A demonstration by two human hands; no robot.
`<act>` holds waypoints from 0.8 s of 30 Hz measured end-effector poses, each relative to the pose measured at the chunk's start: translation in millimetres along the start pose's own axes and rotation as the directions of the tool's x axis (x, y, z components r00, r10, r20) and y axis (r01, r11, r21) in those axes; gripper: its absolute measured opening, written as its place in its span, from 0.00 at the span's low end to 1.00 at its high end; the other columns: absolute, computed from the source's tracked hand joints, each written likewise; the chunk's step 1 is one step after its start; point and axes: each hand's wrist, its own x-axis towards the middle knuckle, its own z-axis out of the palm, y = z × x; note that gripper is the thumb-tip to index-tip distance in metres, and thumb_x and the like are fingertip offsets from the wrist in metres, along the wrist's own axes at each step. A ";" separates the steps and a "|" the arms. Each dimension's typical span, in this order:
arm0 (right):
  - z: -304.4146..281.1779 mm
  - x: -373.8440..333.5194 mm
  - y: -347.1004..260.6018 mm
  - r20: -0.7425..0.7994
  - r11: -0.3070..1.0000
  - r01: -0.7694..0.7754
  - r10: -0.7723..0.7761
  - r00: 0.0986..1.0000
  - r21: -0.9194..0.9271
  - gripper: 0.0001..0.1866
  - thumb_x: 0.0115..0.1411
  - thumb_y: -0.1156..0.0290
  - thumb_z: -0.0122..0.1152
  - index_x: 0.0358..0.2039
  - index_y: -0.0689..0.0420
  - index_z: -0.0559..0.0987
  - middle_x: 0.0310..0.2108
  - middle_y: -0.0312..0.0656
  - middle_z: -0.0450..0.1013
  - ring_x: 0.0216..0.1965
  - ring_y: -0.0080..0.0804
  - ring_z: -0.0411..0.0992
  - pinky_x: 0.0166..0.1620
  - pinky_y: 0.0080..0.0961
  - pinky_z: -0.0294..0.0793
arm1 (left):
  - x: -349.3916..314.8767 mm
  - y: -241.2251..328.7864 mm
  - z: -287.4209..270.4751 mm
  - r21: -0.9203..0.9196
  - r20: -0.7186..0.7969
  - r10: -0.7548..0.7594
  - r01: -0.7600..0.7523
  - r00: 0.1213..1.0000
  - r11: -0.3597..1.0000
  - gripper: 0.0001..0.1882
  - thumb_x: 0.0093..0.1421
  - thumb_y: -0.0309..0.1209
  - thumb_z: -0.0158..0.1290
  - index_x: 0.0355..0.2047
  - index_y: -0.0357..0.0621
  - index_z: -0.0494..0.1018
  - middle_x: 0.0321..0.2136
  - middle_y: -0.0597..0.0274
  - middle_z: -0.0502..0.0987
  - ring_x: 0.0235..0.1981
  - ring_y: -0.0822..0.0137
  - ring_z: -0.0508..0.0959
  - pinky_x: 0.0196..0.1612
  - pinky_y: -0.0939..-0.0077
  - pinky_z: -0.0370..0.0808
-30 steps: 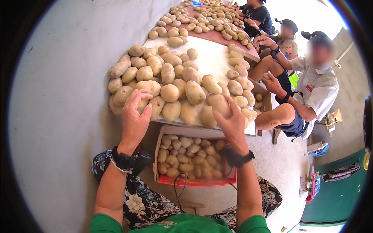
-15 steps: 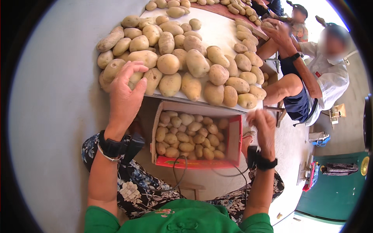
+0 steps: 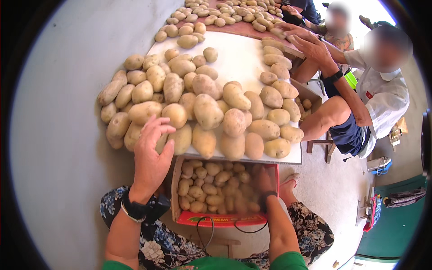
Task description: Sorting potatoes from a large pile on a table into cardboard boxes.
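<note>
My left hand (image 3: 154, 157) is at the near left edge of a heap of potatoes (image 3: 207, 111), its fingers apart and curved over the nearest ones. Nothing shows in its grasp. My right hand (image 3: 262, 181) reaches down into a cardboard box (image 3: 174, 189) below the table edge, at its right side. Motion smears that hand, so its fingers and anything in them cannot be made out. Many smaller potatoes (image 3: 211, 190) fill the box, whose near side is red.
The heap lies on a white tabletop (image 3: 234, 54) beside a pale wall (image 3: 58, 112). A reddish table (image 3: 245, 28) behind holds more potatoes. At the right sits a person in a white shirt (image 3: 382, 101), hands over the far table edge; another person (image 3: 338, 33) is beyond. A cable (image 3: 212, 234) hangs near the box.
My right hand has moved from beside the table corner down into the box. My left hand stays by the heap. The view has shifted, so the table appears lower.
</note>
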 end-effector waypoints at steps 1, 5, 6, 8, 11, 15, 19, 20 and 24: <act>2.2 5.8 0.7 -0.016 1.000 0.025 -0.025 1.000 -0.004 0.33 0.47 0.70 0.56 0.53 0.61 0.56 0.50 0.62 0.57 0.47 0.55 0.64 0.49 0.42 0.66 | 1.6 2.0 3.9 -0.004 0.017 -0.014 0.014 1.000 1.000 0.09 0.47 0.19 0.49 0.31 0.40 0.69 0.43 0.56 0.71 0.55 0.54 0.62 0.55 0.65 0.57; 19.0 21.3 5.2 0.034 0.970 0.069 -0.062 0.997 -0.231 0.24 0.50 0.71 0.53 0.48 0.59 0.62 0.46 0.57 0.60 0.38 0.47 0.71 0.39 0.40 0.73 | 6.1 7.8 13.5 0.014 0.048 -0.006 0.005 0.999 1.000 0.09 0.47 0.18 0.48 0.31 0.40 0.70 0.44 0.56 0.70 0.55 0.54 0.62 0.56 0.65 0.57; 25.5 26.9 5.9 0.054 0.942 0.054 -0.038 0.998 -0.332 0.21 0.51 0.71 0.52 0.47 0.58 0.64 0.45 0.53 0.62 0.39 0.44 0.71 0.38 0.38 0.73 | 6.2 9.3 15.5 0.010 0.049 -0.009 0.008 0.999 1.000 0.09 0.47 0.18 0.48 0.31 0.40 0.70 0.44 0.55 0.70 0.55 0.54 0.62 0.56 0.65 0.57; 36.0 34.2 12.7 0.073 0.901 0.030 0.001 0.997 -0.432 0.18 0.53 0.70 0.50 0.45 0.57 0.66 0.45 0.50 0.64 0.40 0.40 0.71 0.37 0.35 0.73 | 7.4 10.6 18.7 0.010 0.068 0.000 0.000 0.998 1.000 0.10 0.47 0.18 0.48 0.31 0.40 0.70 0.44 0.55 0.70 0.56 0.54 0.62 0.56 0.65 0.57; 47.5 41.6 21.9 0.091 0.853 0.165 -0.138 0.986 -0.495 0.15 0.54 0.68 0.47 0.42 0.55 0.71 0.43 0.44 0.68 0.42 0.34 0.70 0.36 0.30 0.72 | 7.0 12.6 20.6 0.014 0.078 0.002 -0.003 0.997 1.000 0.10 0.47 0.18 0.48 0.32 0.40 0.69 0.44 0.55 0.70 0.56 0.54 0.61 0.56 0.65 0.57; 48.6 42.0 30.0 0.122 0.800 0.273 -0.246 0.961 -0.534 0.23 0.54 0.62 0.46 0.52 0.52 0.64 0.49 0.45 0.64 0.48 0.42 0.66 0.45 0.38 0.68 | 6.7 13.8 22.2 0.016 0.083 0.021 -0.022 0.996 1.000 0.10 0.46 0.18 0.48 0.32 0.40 0.69 0.44 0.55 0.70 0.56 0.53 0.61 0.56 0.65 0.57; 48.3 45.5 23.7 0.097 0.803 0.333 -0.330 0.939 -0.493 0.21 0.56 0.64 0.43 0.51 0.51 0.65 0.51 0.45 0.62 0.51 0.41 0.63 0.48 0.39 0.65 | 7.0 14.5 25.3 -0.007 0.092 0.003 -0.002 0.996 1.000 0.10 0.46 0.18 0.48 0.32 0.40 0.70 0.44 0.55 0.70 0.56 0.53 0.61 0.56 0.65 0.57; 49.6 45.9 20.6 0.127 0.815 0.349 -0.329 0.936 -0.462 0.21 0.56 0.64 0.43 0.51 0.51 0.65 0.51 0.45 0.62 0.51 0.41 0.63 0.48 0.39 0.65 | 7.6 14.1 25.7 0.007 0.095 0.009 -0.009 0.995 1.000 0.10 0.46 0.18 0.48 0.32 0.40 0.70 0.44 0.55 0.70 0.56 0.53 0.61 0.56 0.65 0.57; 44.8 42.9 8.4 0.142 0.799 0.260 -0.218 0.965 -0.542 0.21 0.56 0.66 0.42 0.52 0.52 0.65 0.50 0.46 0.64 0.49 0.40 0.65 0.46 0.38 0.66 | 8.6 13.8 25.8 0.007 0.090 0.008 -0.008 0.996 1.000 0.10 0.46 0.18 0.49 0.31 0.39 0.70 0.44 0.55 0.70 0.55 0.53 0.62 0.56 0.64 0.58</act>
